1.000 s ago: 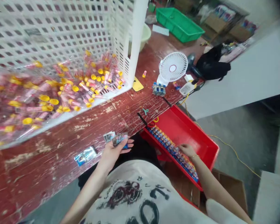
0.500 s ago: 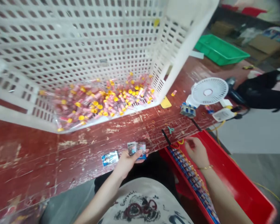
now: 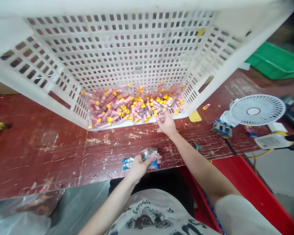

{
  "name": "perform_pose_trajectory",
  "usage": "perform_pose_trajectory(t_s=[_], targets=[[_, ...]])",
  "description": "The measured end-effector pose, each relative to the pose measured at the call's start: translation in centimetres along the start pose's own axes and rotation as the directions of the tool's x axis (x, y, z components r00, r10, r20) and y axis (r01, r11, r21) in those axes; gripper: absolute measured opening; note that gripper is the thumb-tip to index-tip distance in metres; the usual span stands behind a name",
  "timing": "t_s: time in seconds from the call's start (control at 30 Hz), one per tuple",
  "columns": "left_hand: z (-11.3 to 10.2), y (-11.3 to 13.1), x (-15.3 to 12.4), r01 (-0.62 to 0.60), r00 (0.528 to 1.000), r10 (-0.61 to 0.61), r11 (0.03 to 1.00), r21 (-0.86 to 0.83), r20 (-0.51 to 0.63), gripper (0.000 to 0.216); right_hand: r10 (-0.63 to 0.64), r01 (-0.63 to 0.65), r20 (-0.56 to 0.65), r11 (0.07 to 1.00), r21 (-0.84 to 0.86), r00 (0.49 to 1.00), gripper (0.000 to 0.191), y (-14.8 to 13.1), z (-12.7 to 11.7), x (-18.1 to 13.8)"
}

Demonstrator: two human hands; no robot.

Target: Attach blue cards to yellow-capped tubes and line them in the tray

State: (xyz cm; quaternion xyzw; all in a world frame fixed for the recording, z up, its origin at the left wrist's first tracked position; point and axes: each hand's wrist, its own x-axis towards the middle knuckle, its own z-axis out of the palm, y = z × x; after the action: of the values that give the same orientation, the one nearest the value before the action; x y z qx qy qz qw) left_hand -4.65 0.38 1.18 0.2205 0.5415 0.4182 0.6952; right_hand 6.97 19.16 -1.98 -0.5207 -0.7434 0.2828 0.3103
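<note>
My left hand [image 3: 142,165] is closed on small clear-and-blue packets [image 3: 149,154], its thumb pressed on top, just above the table's front edge. Partly behind it, another blue packet [image 3: 127,163] lies flat on the table. My right hand [image 3: 167,124] reaches over the low front rim of the white plastic basket [image 3: 134,42]. Its fingers are curled at the edge of a heap of small pink tubes with yellow caps [image 3: 127,106]. Whether a tube is between those fingertips is too blurred to make out.
A white fan [image 3: 257,110] and a small bundle of blue packets [image 3: 221,128] stand right on the red table [image 3: 63,147]. One loose tube [image 3: 206,106] lies near a yellow card [image 3: 195,116]. A red bin [image 3: 250,182] sits below right; a green tray [image 3: 276,62] is behind.
My right hand has moved from the red bin up and left to the tubes in the basket. My left hand still holds packets, now overlapping the packet on the table. The view has shifted.
</note>
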Motion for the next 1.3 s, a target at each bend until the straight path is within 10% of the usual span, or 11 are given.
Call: perform_pose_trajectory(t_s=[0.13,0.23,0.53,0.87,0.97,1.3], targets=[[0.1,0.0,0.7,0.048,0.999,-0.048,0.999,0.002,0.009,0.042,0.049,-0.129,0.143,0.764,0.632,0.989,0.046,-1.4,-3.8,-5.8],[0.5,0.2,0.9,0.088,0.996,-0.088,0.996,-0.028,-0.002,0.04,-0.006,-0.142,0.186,0.626,0.767,0.982,0.046,-3.1,-5.8,-9.1],[0.7,0.3,0.8,-0.045,0.999,0.043,0.997,-0.065,-0.031,0.036,-0.163,0.028,0.167,0.791,0.612,0.972,0.028,-4.7,-5.9,-10.7],[1.9,1.0,0.4,0.055,0.997,-0.04,0.955,-0.29,0.059,0.04,-0.16,-0.149,0.408,0.763,0.629,0.899,0.043,-4.0,-4.7,-12.5],[2.5,1.4,0.6,0.066,0.997,-0.051,0.946,-0.316,0.054,0.042,-0.125,-0.05,0.307,0.861,0.506,0.943,0.079,-4.5,-3.9,-14.4],[1.3,0.5,-0.3,0.009,0.996,0.005,0.988,-0.152,0.091,0.033,-0.036,-0.034,0.182,0.93,0.365,0.983,0.063,-4.3,-3.1,-15.0]])
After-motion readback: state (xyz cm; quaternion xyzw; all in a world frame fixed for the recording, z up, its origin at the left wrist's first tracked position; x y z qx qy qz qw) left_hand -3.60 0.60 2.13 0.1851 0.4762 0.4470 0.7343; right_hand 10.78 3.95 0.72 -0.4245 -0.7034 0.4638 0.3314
